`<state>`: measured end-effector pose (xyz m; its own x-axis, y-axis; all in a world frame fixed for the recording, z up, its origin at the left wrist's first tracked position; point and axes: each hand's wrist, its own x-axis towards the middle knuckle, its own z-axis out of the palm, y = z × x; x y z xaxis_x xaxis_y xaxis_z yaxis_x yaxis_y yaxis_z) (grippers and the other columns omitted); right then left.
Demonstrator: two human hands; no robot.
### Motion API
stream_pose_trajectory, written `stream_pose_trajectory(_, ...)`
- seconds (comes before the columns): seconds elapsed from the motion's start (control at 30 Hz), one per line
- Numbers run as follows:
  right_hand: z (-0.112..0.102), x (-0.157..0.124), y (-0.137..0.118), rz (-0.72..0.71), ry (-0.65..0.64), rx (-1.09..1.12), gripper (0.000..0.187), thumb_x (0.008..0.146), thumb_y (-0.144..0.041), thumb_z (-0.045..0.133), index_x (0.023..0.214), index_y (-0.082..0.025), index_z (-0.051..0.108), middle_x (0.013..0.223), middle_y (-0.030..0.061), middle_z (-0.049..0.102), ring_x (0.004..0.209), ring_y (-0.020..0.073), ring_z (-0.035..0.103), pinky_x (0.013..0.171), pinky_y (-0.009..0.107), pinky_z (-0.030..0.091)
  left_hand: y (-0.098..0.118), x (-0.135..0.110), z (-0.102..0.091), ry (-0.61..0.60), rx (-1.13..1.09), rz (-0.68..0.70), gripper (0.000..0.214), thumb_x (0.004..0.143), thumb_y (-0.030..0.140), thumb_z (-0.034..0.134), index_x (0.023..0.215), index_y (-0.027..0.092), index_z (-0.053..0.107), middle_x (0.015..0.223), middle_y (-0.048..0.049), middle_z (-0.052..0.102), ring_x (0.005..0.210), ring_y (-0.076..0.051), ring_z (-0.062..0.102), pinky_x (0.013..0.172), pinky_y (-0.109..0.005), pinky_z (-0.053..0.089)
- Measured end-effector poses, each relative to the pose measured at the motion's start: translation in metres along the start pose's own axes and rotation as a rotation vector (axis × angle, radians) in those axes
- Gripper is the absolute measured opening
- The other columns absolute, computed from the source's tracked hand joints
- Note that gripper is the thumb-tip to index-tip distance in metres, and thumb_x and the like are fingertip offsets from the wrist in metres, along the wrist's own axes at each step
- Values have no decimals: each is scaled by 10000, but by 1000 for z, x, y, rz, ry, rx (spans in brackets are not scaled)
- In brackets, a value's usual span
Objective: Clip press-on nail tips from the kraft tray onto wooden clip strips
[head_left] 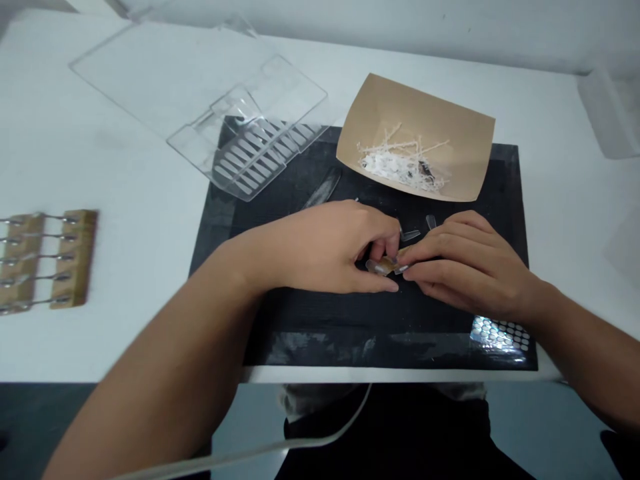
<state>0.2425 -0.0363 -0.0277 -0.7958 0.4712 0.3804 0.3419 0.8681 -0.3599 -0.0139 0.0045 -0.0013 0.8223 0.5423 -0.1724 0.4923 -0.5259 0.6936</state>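
Observation:
Over the black mat my left hand (345, 247) is closed, its curled fingers around a small clear false nail tip (373, 266) with a tan patch. Its thumb stretches out just below the piece. From the other side my right hand (465, 263) meets it, thumb and fingertips pinched at the piece's right end. The fingers partly hide what lies between them. Loose clear nail tips lie just beyond the fingers, one flat nail tip (411, 235) by my left fingertips and another nail tip (431, 222) near my right knuckles.
A brown paper tray (465, 127) with white paper shreds stands behind the hands. An open clear plastic case (250, 167) with rows of pale slips sits back left. A dark file-like strip (324, 189) and a sheet of oval stickers (500, 335) lie on the mat. Wooden clip blocks (75, 257) stand left.

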Motion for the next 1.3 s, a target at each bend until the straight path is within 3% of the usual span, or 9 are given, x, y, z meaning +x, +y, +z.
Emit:
stream_pose_trajectory(0.27, 2, 0, 3, -13, 67, 14, 96, 1021, -145, 634, 1081, -216, 660, 1136, 33, 771, 1017, 195, 719, 885, 403, 518, -1, 1, 1, 10, 19, 14, 218, 859, 381, 760, 924, 186, 685, 838, 10, 681, 711, -133, 593, 653, -254, 378)
stream_pose_trajectory(0.53, 5, 5, 1, -36, 328, -123, 131, 961, -132, 731, 959, -249, 673, 1043, 8, 796, 883, 175, 731, 775, 391, 523, 2, 0, 1, 34, 11, 21, 308, 848, 450, 781, 935, 176, 669, 866, -13, 680, 741, -151, 609, 671, -257, 412)
stream_pose_trajectory(0.77, 5, 8, -5, -147, 283, -265, 153, 1039, -144, 626, 907, -214, 657, 890, -8, 775, 906, 158, 715, 841, 369, 517, 1, -3, -4, 64, -42, 0, 363, 833, 472, 823, 1010, 177, 709, 899, -21, 706, 748, -138, 633, 648, -236, 476)
stream_pose_trajectory(1.03, 8, 2, 3, -133, 244, -207, 158, 1059, -143, 578, 969, -211, 690, 982, 4, 803, 948, 143, 727, 871, 349, 475, 5, -7, -9, 84, -138, 33, 269, 900, 388, 776, 1083, 193, 743, 1006, -45, 738, 786, -126, 677, 661, -223, 542)
stream_pose_trajectory(1.3, 8, 0, 1, -128, 254, -190, 135, 1053, -153, 582, 977, -211, 677, 971, -10, 812, 883, 125, 724, 872, 344, 445, -1, -7, -9, 31, -169, 1, 396, 812, 409, 852, 1123, 194, 733, 1046, -54, 743, 809, -145, 692, 647, -230, 539)
